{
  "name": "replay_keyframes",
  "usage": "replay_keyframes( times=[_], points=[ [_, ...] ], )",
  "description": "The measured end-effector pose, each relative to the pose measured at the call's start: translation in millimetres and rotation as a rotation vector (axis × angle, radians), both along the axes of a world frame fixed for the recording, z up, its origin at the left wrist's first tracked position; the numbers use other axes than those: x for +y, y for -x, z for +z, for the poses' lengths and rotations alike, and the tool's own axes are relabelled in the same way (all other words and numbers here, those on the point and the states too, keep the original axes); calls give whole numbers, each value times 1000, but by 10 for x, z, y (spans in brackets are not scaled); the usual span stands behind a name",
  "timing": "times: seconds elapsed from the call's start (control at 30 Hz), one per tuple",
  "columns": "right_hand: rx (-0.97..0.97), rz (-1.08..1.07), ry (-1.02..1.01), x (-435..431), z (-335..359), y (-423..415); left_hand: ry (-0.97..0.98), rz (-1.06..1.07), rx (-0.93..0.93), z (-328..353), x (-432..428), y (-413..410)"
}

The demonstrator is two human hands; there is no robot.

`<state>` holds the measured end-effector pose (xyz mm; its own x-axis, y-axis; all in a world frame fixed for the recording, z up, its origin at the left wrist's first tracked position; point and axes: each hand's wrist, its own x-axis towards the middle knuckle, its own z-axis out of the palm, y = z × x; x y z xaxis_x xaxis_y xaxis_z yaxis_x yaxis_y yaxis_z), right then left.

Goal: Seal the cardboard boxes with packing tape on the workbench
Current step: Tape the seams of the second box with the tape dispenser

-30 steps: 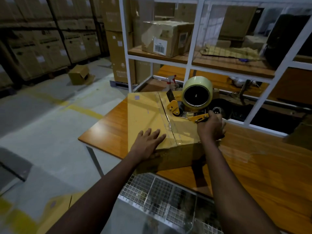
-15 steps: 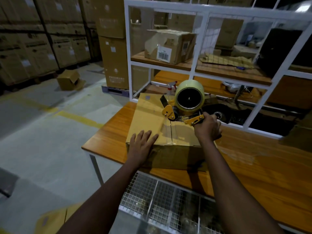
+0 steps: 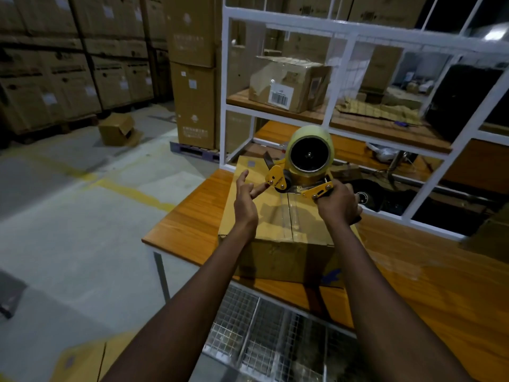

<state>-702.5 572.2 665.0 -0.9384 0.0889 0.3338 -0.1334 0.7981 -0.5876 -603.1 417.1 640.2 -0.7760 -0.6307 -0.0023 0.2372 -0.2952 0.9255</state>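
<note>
1. The cardboard box (image 3: 275, 216) sits on the left end of the workbench (image 3: 187, 216). Its near face is close to the front edge and its far side is close to the back edge.
2. The top flaps are closed. The centre seam runs from the near side to the far side, and a glossy strip lies along the seam.
3. The right hand (image 3: 337, 205) grasps the handle of the yellow tape dispenser (image 3: 303, 177), with the fingers clenched round it.
4. The dispenser is held over the far half of the seam, with the tape roll (image 3: 309, 154) uppermost and its open core facing the camera. Whether the front roller touches the box top cannot be determined.
5. The left hand (image 3: 245, 199) is raised above the left flap and holds nothing. The fingers are released and loosely curved, and one finger points at the yellow front plate of the dispenser. Contact with that plate cannot be determined.
6. A white shelf frame (image 3: 338, 31) stands along the back edge of the workbench. One shelf carries a barcoded carton (image 3: 289, 84).
7. A wire mesh basket (image 3: 270, 334) lies below the front edge.
8. Stacked cartons (image 3: 192, 78) stand on the floor beyond the left end, and a small opened box (image 3: 117, 130) lies further left.
</note>
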Motion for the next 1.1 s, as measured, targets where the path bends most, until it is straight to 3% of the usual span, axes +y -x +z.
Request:
replay_keyframes(
  times=[0.27,0.5,0.73,0.8,0.97,1.1],
  points=[
    [-5,20,42,-20,26,-21,40,14,43,45,55,43],
    [-3,44,69,-39,25,-17,145,91,-137,-207,189,-39],
    [-7,41,38,-79,-38,-44,-70,49,-281,-128,94,96],
    [-6,44,51,-73,-44,-53,-131,-10,-327,-126,80,104],
    [-9,53,71,-68,-36,-67,-359,-409,-398,-77,27,101],
    [-2,52,62,-81,-40,-73,-390,-482,-389,1,23,167]
  ],
)
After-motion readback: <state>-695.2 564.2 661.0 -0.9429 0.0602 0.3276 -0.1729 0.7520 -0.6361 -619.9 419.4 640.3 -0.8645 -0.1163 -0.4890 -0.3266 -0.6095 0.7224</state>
